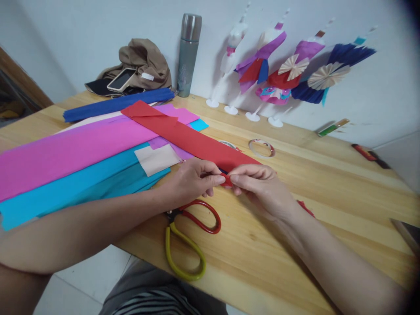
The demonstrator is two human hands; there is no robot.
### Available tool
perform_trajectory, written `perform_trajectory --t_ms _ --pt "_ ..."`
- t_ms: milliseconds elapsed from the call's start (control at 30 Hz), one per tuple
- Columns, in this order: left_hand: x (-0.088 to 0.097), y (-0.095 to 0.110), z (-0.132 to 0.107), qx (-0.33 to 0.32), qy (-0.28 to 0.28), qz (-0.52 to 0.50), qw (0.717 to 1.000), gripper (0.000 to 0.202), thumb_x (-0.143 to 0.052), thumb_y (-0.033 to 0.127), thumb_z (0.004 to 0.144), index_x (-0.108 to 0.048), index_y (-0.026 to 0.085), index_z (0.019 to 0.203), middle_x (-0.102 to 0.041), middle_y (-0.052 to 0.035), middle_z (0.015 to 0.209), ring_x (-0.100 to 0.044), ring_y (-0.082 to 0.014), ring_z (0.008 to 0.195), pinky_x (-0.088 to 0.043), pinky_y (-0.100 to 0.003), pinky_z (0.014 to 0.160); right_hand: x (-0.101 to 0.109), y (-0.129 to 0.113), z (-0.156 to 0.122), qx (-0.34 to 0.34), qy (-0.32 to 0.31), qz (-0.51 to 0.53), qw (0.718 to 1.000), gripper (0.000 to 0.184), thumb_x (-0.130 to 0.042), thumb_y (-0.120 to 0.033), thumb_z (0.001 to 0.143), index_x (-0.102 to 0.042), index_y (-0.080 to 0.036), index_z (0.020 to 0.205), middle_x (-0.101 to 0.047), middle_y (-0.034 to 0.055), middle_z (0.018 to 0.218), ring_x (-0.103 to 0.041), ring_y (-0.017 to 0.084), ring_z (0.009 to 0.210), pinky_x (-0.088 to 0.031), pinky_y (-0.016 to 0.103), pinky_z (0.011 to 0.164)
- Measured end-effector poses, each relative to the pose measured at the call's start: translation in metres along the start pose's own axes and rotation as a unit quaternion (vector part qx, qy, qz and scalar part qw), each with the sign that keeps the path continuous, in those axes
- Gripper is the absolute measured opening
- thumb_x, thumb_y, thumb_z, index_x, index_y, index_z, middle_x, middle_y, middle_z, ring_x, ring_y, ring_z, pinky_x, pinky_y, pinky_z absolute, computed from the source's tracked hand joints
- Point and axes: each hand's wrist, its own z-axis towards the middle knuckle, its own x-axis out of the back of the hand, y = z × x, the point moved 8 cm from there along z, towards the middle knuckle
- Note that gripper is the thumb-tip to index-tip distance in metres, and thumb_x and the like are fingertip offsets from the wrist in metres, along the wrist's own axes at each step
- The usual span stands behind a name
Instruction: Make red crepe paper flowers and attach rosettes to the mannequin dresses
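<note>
My left hand (200,177) and my right hand (254,181) meet over the front of the table, each closed in a pinch. Between their fingertips is a small piece of red crepe paper (225,180), mostly covered by the thumbs. Just behind them lies a long folded red crepe paper strip (197,142). Scissors with one red and one yellow handle (186,258) rest below my left hand, their blades hidden under the forearm. To the right of my right wrist is a small red scrap (306,208).
Pink (65,151) and blue crepe sheets (82,186) cover the left side. A tape roll (261,148), a thermos (189,54), a brown cap (144,59) and a phone (121,80) are farther back. Several paper-dressed figures on stands (275,121) line the wall.
</note>
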Motion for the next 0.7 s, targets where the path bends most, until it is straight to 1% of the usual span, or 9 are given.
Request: perform_trajectory --t_ms 100,233,300,400,467,533,600,700 --pt "-0.002 -0.007 0.002 0.032 -0.012 -0.056 0.998 0.024 -0.058 0.035 0.084 -0.062 0.014 0.073 -0.06 0.0014 0.054 -0.057 -0.0086 0.049 -0.045 -0.018 0.049 0.004 -0.009 -0.004 0.061 0.045 -0.055 0.996 0.011 -0.078 -0.026 0.065 -0.071 -0.023 0.057 -0.062 -0.0023 0.051 -0.05 0.01 0.047 -0.044 0.026 0.052" --pt "-0.004 -0.012 0.0 0.082 -0.014 -0.131 0.988 0.041 -0.054 0.051 0.086 -0.06 0.013 0.072 -0.059 -0.0009 0.052 -0.057 -0.0099 0.047 -0.046 -0.019 0.046 0.006 -0.015 -0.014 0.102 0.086 -0.116 0.984 0.008 -0.074 -0.026 0.074 -0.073 -0.024 0.066 -0.068 -0.0003 0.063 -0.055 0.013 0.056 -0.047 0.028 0.057" --pt "-0.004 -0.013 -0.001 0.089 -0.013 -0.127 0.988 0.045 -0.055 0.057 0.084 -0.06 0.013 0.073 -0.06 -0.0014 0.053 -0.058 -0.0102 0.047 -0.046 -0.019 0.046 0.004 -0.02 -0.018 0.136 0.09 -0.149 0.975 0.01 -0.073 -0.027 0.076 -0.073 -0.024 0.067 -0.068 0.0011 0.064 -0.056 0.014 0.057 -0.046 0.028 0.055" --pt "-0.002 -0.013 -0.001 0.084 -0.01 -0.09 0.992 0.04 -0.065 0.053 0.078 -0.062 0.014 0.076 -0.06 -0.0002 0.052 -0.058 -0.01 0.048 -0.045 -0.018 0.046 -0.001 -0.025 -0.021 0.186 0.082 -0.192 0.96 0.01 -0.072 -0.027 0.078 -0.074 -0.024 0.068 -0.068 0.0022 0.064 -0.055 0.015 0.057 -0.043 0.028 0.052" --pt "-0.003 -0.013 -0.001 0.088 -0.005 -0.093 0.992 0.032 -0.07 0.045 0.075 -0.062 0.014 0.077 -0.059 0.0013 0.051 -0.057 -0.0093 0.048 -0.045 -0.017 0.046 0.0 -0.023 -0.02 0.182 0.076 -0.187 0.962 0.009 -0.072 -0.028 0.077 -0.074 -0.024 0.07 -0.068 0.0021 0.065 -0.056 0.014 0.057 -0.044 0.027 0.052" --pt "-0.003 -0.012 0.0 0.095 0.0 -0.11 0.989 0.022 -0.068 0.035 0.075 -0.061 0.014 0.076 -0.058 0.0025 0.05 -0.056 -0.0081 0.046 -0.046 -0.017 0.046 0.003 -0.017 -0.016 0.152 0.07 -0.163 0.972 0.008 -0.073 -0.029 0.076 -0.075 -0.024 0.07 -0.069 0.0016 0.065 -0.057 0.014 0.058 -0.046 0.027 0.054" --pt "-0.004 -0.01 0.001 0.099 -0.001 -0.118 0.988 0.013 -0.063 0.026 0.076 -0.06 0.014 0.073 -0.058 0.0027 0.049 -0.055 -0.0073 0.045 -0.047 -0.016 0.045 0.006 -0.011 -0.011 0.119 0.063 -0.135 0.982 0.008 -0.075 -0.029 0.074 -0.074 -0.024 0.068 -0.068 0.0003 0.062 -0.055 0.012 0.055 -0.046 0.026 0.054" --pt "-0.003 -0.007 0.001 0.083 0.006 -0.092 0.992 0.008 -0.059 0.021 0.074 -0.061 0.014 0.074 -0.058 0.0028 0.05 -0.056 -0.0078 0.047 -0.048 -0.016 0.045 0.01 -0.003 -0.006 0.084 0.06 -0.095 0.99 0.011 -0.075 -0.03 0.072 -0.074 -0.023 0.065 -0.062 -0.0014 0.054 -0.049 0.009 0.048 -0.041 0.024 0.049"
